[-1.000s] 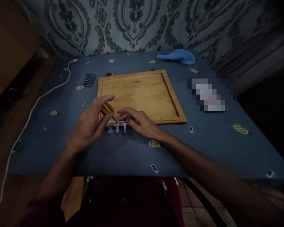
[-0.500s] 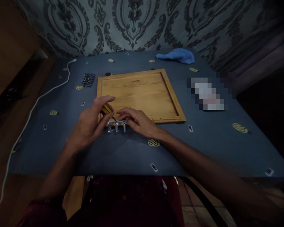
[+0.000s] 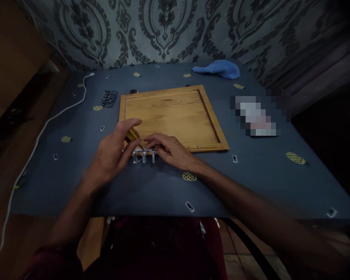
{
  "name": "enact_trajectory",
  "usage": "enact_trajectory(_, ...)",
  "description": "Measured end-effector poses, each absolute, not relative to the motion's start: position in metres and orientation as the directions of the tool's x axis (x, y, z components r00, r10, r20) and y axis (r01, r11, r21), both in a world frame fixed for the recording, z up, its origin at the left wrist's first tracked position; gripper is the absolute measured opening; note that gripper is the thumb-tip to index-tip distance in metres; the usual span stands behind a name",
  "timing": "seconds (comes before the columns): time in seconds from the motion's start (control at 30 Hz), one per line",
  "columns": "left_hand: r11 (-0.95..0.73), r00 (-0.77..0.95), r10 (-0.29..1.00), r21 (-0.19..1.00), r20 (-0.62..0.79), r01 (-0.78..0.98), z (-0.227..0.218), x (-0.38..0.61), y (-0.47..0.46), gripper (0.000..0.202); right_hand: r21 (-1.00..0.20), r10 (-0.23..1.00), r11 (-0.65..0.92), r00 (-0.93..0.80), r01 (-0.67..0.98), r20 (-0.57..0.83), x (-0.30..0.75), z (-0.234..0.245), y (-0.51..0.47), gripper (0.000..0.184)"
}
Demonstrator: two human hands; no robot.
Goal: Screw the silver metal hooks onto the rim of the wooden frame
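Single head-worn view, forward and down.
From close above the near edge of the blue-grey, yellow-printed table, it faces the far edge and grey damask-patterned backdrop (dark-red-clad lap below).

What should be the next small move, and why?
Probably a slight turn of the yellow-handled screwdriver in the left hand: its tip appears to meet the clear three-pronged strip mid-length, and the right hand is at the strip's right end.

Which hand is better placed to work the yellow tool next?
Probably the left hand: it holds the yellow tool, tip at the silver bracket. The right hand holds no tool, resting by the bracket's right end.
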State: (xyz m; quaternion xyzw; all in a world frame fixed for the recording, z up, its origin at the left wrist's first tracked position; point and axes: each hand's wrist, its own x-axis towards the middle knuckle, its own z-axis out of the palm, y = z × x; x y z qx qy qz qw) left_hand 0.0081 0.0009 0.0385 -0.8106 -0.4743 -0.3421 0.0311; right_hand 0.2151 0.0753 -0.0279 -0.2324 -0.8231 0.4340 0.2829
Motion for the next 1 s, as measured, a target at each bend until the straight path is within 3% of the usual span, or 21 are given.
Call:
enact_trajectory(0.23,-0.455,0.111,0.848,0.603,0.519,0.656,0.041,0.001,-0.005,0.043,-0.827,0.618,0.546,-0.731,0.134,0.29,0.216,-0.03,0.076,0.042)
enact_trajectory(1.0,-0.501,0.231,0.829,0.494,0.509,0.711,0.037,-0.003,-0.003,0.043,-0.846,0.628,0.516,-0.73,0.133,0.268,0.215,-0.027,0.075,0.045)
